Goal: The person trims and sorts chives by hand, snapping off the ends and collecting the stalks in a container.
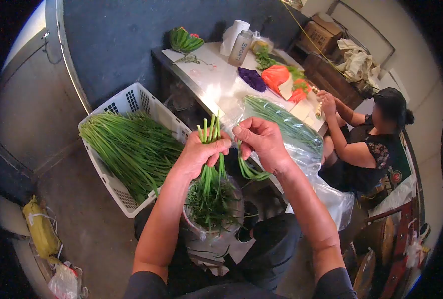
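My left hand (201, 155) is closed around a small bunch of garlic chives (210, 130), cut ends pointing up and leafy tips hanging down. Beside it, my right hand (261, 142) pinches with thumb and forefinger, and a bent green chive stalk (246, 172) hangs from its fingers. Below both hands stands a bucket (239, 199) lined with plastic, holding dark green trimmings (209, 207). To the left, a white plastic basket (140, 97) holds a large heap of long chives (126, 144).
On the white table (206, 60) are a cut watermelon (185, 41), a bottle (240, 48), purple cloth (252, 79), orange bags (277, 78) and a clear bag of chives (286, 124). A person in a black cap (376, 134) sits at right. A yellow sack (42, 226) lies on the floor.
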Demonstrator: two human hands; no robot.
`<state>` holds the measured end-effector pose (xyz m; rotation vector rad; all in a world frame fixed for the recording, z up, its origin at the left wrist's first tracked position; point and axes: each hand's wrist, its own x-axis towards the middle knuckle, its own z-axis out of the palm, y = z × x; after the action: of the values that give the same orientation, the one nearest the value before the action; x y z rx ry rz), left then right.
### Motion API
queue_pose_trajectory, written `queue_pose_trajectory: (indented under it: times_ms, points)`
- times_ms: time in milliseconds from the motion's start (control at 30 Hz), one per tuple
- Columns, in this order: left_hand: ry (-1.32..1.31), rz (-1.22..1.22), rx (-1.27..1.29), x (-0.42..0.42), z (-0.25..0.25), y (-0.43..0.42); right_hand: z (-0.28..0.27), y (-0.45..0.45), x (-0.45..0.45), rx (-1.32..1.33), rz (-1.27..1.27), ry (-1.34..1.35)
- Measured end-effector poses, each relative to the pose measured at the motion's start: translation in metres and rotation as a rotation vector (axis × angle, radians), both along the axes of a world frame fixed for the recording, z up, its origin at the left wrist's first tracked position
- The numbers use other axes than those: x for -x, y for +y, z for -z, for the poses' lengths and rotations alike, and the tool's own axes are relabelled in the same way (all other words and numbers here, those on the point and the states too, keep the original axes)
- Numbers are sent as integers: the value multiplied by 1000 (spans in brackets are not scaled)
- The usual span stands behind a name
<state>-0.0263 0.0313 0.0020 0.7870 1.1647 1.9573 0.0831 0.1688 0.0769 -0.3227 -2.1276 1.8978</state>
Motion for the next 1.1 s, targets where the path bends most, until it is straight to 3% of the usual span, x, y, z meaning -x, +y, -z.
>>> queue_pose_trajectory:
  times_ms: [67,300,567,767,1000,1100]
  points:
    - [-10,64,-23,-1,1,-4,-1,-9,2,143,-8,28]
    - [71,129,-15,-3,-7,-10,1,-21,5,171,47,44]
    - [-36,-21,-66,4,-10,-19,5,-19,3,99,94,83]
    - [-146,34,-322,26,-4,-32,30,-28,-12,-75,-16,-61]
    - [5,-59,-159,20,-15,-33,53,-51,-36,-38,-154,-126]
    - [2,-55,-95,16,-12,-31,52,-50,-38,-100,12,-75]
